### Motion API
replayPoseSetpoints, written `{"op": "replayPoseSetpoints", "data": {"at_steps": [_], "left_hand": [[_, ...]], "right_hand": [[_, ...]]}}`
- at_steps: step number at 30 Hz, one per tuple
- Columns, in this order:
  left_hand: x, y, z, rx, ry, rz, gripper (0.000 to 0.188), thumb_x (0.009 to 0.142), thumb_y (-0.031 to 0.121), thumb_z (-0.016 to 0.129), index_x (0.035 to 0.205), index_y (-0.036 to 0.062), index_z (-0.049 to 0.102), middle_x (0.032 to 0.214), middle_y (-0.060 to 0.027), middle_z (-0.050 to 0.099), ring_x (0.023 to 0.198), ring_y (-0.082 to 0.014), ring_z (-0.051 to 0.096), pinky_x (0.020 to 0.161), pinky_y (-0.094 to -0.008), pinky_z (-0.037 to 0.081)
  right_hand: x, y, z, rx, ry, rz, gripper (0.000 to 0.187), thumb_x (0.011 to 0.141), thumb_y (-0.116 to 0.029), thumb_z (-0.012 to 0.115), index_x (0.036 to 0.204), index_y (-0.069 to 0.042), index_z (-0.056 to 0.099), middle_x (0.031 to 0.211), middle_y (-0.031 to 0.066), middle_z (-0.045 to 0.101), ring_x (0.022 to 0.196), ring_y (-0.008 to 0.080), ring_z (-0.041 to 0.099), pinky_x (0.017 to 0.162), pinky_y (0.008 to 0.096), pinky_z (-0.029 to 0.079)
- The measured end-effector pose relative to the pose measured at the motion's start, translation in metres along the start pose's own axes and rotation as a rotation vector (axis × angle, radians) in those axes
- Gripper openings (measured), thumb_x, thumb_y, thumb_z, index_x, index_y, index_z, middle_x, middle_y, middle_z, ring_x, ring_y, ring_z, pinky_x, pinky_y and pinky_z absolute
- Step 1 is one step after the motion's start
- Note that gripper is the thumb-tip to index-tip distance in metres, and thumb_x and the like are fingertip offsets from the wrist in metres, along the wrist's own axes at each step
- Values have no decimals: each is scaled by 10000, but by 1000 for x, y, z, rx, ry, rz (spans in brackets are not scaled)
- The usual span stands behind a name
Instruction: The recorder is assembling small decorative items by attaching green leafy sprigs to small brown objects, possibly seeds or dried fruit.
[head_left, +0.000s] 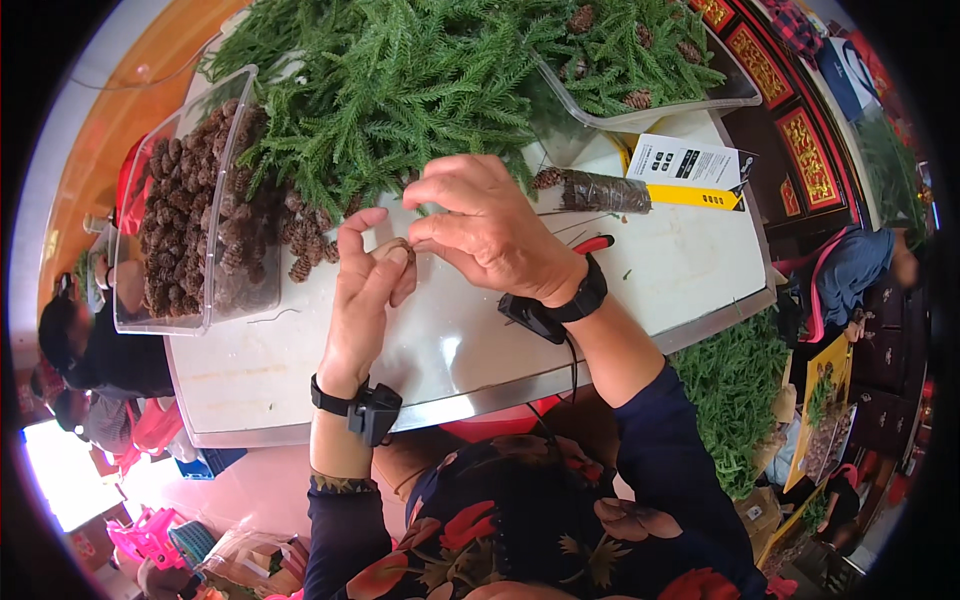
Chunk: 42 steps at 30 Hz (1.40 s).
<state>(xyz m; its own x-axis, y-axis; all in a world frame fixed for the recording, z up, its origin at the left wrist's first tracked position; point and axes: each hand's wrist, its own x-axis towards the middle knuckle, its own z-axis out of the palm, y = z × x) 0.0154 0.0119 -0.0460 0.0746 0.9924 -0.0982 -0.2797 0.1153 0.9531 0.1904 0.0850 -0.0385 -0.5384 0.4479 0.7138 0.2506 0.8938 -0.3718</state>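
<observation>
My left hand (370,285) is closed in a pinch over the white table, with a small brown pine cone (403,246), mostly hidden, at its thumb and fingertips. Just right of it, my right hand (485,225) bends its fingers, thumb and forefinger pinched together against the same spot. Whether they grip the cone or a thin wire on it I cannot make out. Beyond both hands lies a big heap of green artificial fir sprigs (390,100). Loose pine cones (305,235) lie at its near edge, left of my left hand.
A clear bin of pine cones (185,220) stands at left; another clear bin (660,118) holds sprigs with cones. On the right lie a dark wrapped bundle (605,193), a yellow-and-white card (690,170) and a red-handled tool (597,243). More greenery (730,390) lies beyond the table; people sit around.
</observation>
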Motion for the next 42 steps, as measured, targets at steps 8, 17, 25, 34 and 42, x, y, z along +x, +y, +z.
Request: {"op": "replayPoseSetpoints", "data": {"at_steps": [8,17,25,34,42], "left_hand": [[0,-1,9,476,95,236,315,999,88,406,1278,67,261,785,-5,491,670,-72,398,626,-201,343],[-8,30,2,24,76,59,355,999,157,435,1293,78,252,758,-6,471,674,-79,391,625,-216,344],[-10,42,4,-88,21,0,379,994,227,466,1305,97,291,739,-13,468,639,-87,395,583,-213,320],[-9,36,11,149,-72,51,372,999,146,432,1302,96,223,760,-1,475,660,-71,381,604,-208,318],[-6,38,13,125,-82,25,386,1004,170,461,1312,103,239,808,-18,516,648,-67,394,585,-197,316]], "right_hand": [[-2,0,4,193,-61,246,133,811,-68,683,938,-44,651,1029,38,613,1050,225,567,853,349,432],[16,-30,1,815,-23,820,210,901,-62,637,1106,-19,629,971,2,637,802,37,583,615,181,433],[27,-35,4,863,-29,860,104,899,-68,658,973,6,657,774,-18,645,661,8,542,548,174,405],[24,-29,-11,804,-112,855,151,895,-119,669,811,-4,618,708,-45,583,615,1,478,529,174,368],[34,-22,-25,740,-123,876,194,878,-181,680,833,5,649,652,-8,592,587,34,492,517,210,379]]}}
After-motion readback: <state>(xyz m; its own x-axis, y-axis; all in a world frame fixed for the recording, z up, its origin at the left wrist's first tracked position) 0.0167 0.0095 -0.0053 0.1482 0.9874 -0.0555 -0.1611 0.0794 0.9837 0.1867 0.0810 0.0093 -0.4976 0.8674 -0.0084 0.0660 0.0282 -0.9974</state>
